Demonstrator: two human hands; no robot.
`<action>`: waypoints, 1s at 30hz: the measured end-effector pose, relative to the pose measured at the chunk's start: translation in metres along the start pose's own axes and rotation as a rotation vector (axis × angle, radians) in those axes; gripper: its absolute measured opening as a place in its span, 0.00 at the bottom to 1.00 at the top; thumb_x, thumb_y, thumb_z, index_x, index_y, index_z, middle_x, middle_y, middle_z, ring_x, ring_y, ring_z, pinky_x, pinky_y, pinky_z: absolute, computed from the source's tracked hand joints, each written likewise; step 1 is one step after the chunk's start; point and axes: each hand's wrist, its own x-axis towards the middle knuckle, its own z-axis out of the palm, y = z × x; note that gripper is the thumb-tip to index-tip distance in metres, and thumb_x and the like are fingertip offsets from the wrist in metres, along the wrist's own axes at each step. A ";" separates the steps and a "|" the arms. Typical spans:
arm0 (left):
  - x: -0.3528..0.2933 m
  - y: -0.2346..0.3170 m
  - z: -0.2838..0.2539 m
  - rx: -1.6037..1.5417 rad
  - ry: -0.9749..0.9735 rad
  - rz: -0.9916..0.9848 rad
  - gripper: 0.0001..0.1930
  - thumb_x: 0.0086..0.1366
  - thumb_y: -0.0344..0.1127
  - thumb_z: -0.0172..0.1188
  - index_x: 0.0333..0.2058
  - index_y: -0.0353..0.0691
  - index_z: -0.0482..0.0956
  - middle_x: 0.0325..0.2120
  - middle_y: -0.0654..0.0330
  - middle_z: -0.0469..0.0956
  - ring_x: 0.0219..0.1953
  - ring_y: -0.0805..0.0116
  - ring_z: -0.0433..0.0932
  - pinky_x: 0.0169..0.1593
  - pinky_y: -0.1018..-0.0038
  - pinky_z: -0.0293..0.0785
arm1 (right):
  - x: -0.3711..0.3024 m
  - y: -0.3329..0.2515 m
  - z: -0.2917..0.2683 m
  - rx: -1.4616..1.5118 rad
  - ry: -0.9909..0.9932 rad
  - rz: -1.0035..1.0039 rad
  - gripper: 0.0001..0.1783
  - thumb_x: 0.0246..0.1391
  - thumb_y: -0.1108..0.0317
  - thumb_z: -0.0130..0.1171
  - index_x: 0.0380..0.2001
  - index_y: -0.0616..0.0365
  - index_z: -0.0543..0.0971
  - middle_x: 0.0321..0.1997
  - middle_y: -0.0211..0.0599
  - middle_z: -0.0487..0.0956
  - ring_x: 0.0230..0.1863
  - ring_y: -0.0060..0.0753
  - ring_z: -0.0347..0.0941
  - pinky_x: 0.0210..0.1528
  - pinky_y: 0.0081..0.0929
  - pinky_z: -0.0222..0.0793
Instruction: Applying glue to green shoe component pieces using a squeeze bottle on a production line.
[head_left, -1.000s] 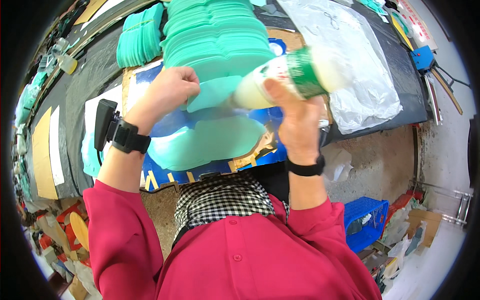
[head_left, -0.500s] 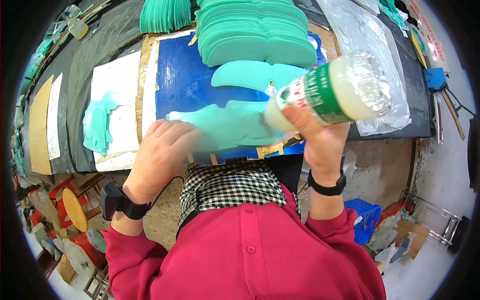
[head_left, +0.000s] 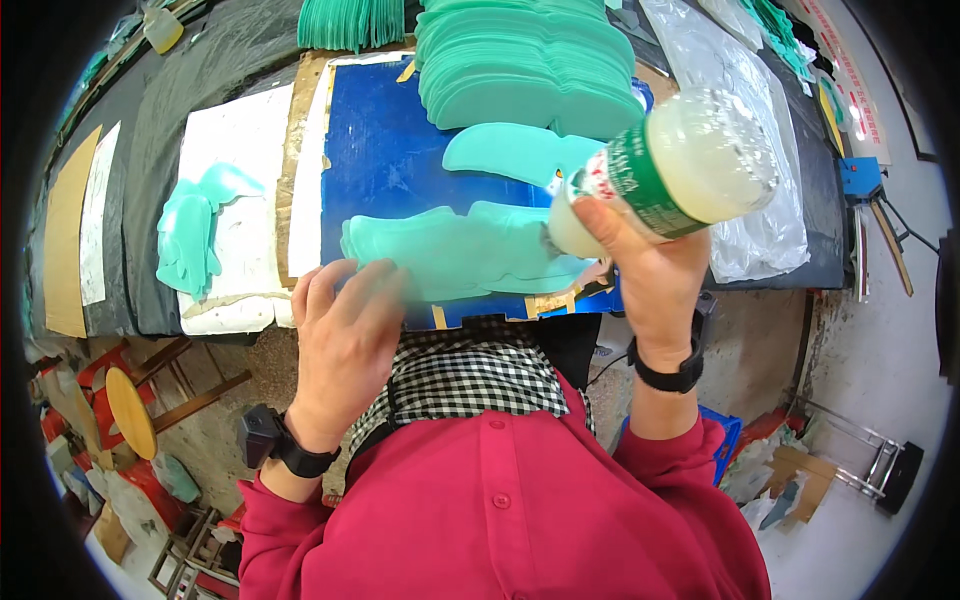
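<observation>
My right hand (head_left: pixel 655 265) grips a large plastic bottle (head_left: pixel 700 165) with a green label, tilted so its narrow end points down-left. Whitish liquid shows inside. A dark tip at that end reaches the right part of a small stack of thin mint-green curved sheets (head_left: pixel 450 255), fanned slightly apart. Beside the stack's left end is my left hand (head_left: pixel 345 340), fingers apart, some fingertips smeared by motion. I see nothing held in it. Just beyond lies another mint-green curved piece (head_left: pixel 515 150), its right end hidden behind the bottle.
A blue board (head_left: pixel 375 150) lies under the sheets. Behind stand a tall pile of mint-green pieces (head_left: pixel 525 70) and an upright row of them (head_left: pixel 350 22). More pieces (head_left: pixel 185 240) rest on a white sheet (head_left: pixel 240 140) at left. Clear plastic (head_left: pixel 770 220) lies at right.
My left hand has drawn back toward me from over the stack's left end. The bottle stays in my right hand at the stack's right part. The whole view has shifted a little.
</observation>
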 end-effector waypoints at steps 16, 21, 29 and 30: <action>-0.006 0.010 0.005 -0.029 0.065 -0.036 0.18 0.59 0.27 0.71 0.50 0.45 0.88 0.47 0.63 0.83 0.50 0.55 0.76 0.58 0.57 0.67 | -0.004 0.001 0.015 -0.175 -0.150 -0.099 0.20 0.55 0.73 0.79 0.51 0.62 0.86 0.48 0.37 0.88 0.47 0.29 0.86 0.47 0.31 0.84; -0.001 0.007 0.003 -0.043 0.031 -0.018 0.19 0.59 0.27 0.72 0.50 0.45 0.88 0.46 0.64 0.83 0.49 0.56 0.76 0.58 0.58 0.66 | -0.003 0.015 -0.063 -0.160 0.212 -0.044 0.25 0.53 0.78 0.80 0.53 0.64 0.82 0.50 0.37 0.87 0.48 0.29 0.84 0.55 0.31 0.81; -0.005 0.007 0.003 -0.082 0.022 -0.033 0.20 0.60 0.27 0.71 0.52 0.44 0.88 0.48 0.63 0.83 0.50 0.55 0.76 0.59 0.58 0.66 | -0.040 0.012 -0.030 -0.187 0.224 -0.087 0.27 0.51 0.77 0.82 0.54 0.66 0.82 0.50 0.39 0.86 0.49 0.30 0.83 0.55 0.33 0.81; -0.005 0.006 0.003 -0.096 0.028 -0.027 0.20 0.60 0.27 0.71 0.52 0.44 0.87 0.48 0.63 0.83 0.50 0.56 0.76 0.59 0.58 0.66 | -0.045 0.006 -0.019 -0.197 0.190 -0.071 0.28 0.51 0.77 0.82 0.54 0.66 0.82 0.50 0.39 0.86 0.49 0.31 0.83 0.54 0.33 0.81</action>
